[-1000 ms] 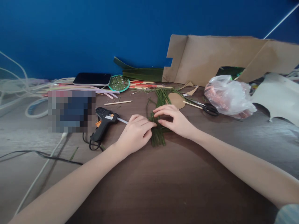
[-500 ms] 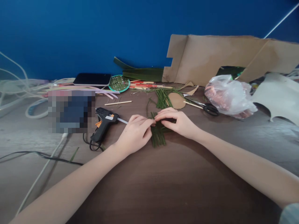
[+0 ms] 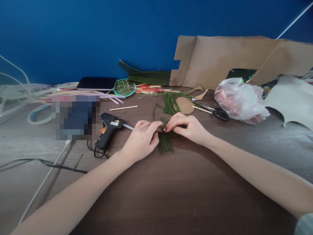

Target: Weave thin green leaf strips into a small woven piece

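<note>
A small mat of green leaf strips (image 3: 165, 143) lies on the brown table (image 3: 171, 189) in the middle of the view. My left hand (image 3: 141, 140) rests on its left edge with the fingers curled and pinching a strip. My right hand (image 3: 189, 129) presses on the mat's top right, fingertips pinched together on the strips next to the left fingertips. More loose green strips (image 3: 170, 101) lie just behind the hands. A black glue gun (image 3: 107, 129) with an orange trigger lies left of my left hand, its glue stick pointing toward the hand.
Black scissors (image 3: 216, 113) and a clear plastic bag (image 3: 241, 101) sit at the right. Cut cardboard (image 3: 227, 60) leans on the blue wall. A phone (image 3: 96, 83), a green woven disc (image 3: 124, 87), wooden sticks and cables lie at the left and back.
My right hand has drawn its fingers in from a flat spread to a pinch on the strips, meeting the left fingertips. The left hand has barely moved.
</note>
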`<state>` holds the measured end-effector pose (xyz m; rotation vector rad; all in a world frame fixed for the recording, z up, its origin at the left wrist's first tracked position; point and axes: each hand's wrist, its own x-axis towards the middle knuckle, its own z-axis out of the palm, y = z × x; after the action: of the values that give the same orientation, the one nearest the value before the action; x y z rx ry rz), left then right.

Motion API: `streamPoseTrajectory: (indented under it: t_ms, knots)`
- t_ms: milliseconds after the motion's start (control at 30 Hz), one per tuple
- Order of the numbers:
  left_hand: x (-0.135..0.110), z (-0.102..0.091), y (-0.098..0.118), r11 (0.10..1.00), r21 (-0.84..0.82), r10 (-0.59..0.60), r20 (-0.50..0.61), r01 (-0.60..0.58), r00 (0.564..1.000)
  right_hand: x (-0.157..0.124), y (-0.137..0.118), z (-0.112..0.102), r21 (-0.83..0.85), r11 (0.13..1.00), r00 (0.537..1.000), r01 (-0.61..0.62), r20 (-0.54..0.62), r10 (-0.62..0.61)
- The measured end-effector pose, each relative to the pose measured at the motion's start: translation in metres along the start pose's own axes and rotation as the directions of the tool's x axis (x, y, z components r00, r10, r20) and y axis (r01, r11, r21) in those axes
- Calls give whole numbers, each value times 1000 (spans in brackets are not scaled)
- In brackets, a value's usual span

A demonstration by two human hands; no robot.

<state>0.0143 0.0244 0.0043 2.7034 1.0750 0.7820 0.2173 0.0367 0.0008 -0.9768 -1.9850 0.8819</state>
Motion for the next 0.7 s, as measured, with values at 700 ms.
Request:
streamPoseTrajectory:
  t_ms: [700]
  knots:
    - [-1, 1, 1, 997, 20, 74, -42, -73, 996, -5, -6, 5, -320, 947, 987, 33, -138, -81]
